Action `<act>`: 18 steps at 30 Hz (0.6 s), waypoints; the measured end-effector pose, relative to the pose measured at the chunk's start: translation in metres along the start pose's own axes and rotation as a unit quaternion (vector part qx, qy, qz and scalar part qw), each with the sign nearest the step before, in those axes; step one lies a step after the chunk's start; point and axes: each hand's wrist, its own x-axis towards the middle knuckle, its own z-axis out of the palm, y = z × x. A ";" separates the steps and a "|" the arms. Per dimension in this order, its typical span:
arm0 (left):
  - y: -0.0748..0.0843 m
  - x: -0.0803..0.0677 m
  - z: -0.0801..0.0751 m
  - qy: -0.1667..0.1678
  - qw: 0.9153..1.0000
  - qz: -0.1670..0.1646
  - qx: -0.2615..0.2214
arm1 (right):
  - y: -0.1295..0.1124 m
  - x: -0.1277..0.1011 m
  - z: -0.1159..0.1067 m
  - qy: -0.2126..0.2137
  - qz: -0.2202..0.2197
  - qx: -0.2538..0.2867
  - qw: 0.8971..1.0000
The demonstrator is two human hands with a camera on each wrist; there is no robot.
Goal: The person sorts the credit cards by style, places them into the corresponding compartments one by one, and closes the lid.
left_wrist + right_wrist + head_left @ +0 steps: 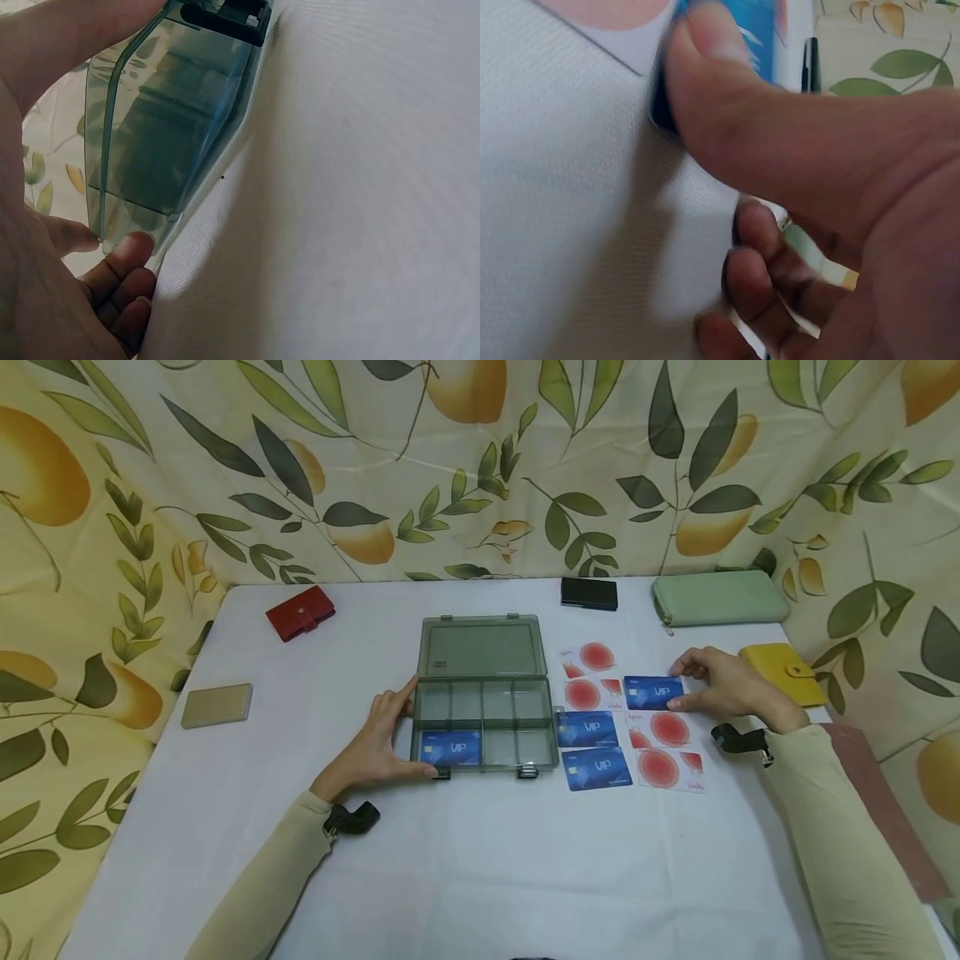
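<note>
A person seated at a white-clothed table (225, 793) works with both hands: the left hand (378, 747) rests against the left side of an open, smoky-clear compartment box (483, 718), index finger stretched along its edge and thumb at the front corner near the latch, fingers straight and not curled round it; the left wrist view shows the box wall (161, 127) just beside those fingertips (127, 255). One blue VIP card (452, 748) lies in the box's front-left compartment. The right hand (731, 687) pinches another blue card (653, 692) at its right edge, thumb and fingers clamped on it; the right wrist view shows the thumb (727, 82) pressing on the card's blue face (761, 30). That card sits among a spread of cards right of the box: two more blue VIP cards (592, 747) and several white cards with red circles (663, 747). Around the table's rim lie a red wallet (301, 612), a beige case (217, 705), a black card holder (589, 593), a green zip wallet (718, 597) and a yellow wallet (787, 672), backed by a leaf-and-fruit print cloth (480, 468)
</note>
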 end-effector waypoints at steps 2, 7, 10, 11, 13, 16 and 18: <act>0.001 0.000 0.001 0.000 1.000 -0.001 0.003 | 0.000 -0.002 -0.001 0.003 -0.007 0.008 1.000; 0.001 0.001 0.001 0.002 1.000 0.000 0.008 | 0.002 -0.008 -0.001 0.048 -0.047 0.057 0.996; 0.000 0.002 0.001 0.005 1.000 0.004 0.011 | 0.000 -0.010 -0.001 0.088 -0.066 0.101 0.989; 0.000 0.002 0.001 0.006 1.000 0.006 0.010 | -0.003 -0.011 -0.001 0.100 -0.066 0.118 0.986; 0.001 0.002 0.001 0.008 1.000 0.007 0.009 | -0.011 -0.012 -0.001 0.121 -0.059 0.150 0.980; 0.002 0.001 0.000 0.009 1.000 0.005 0.009 | -0.032 -0.012 0.003 0.152 -0.050 0.202 0.966; 0.002 0.001 0.000 0.008 1.000 0.004 0.008 | -0.050 -0.014 0.009 0.159 -0.057 0.244 0.955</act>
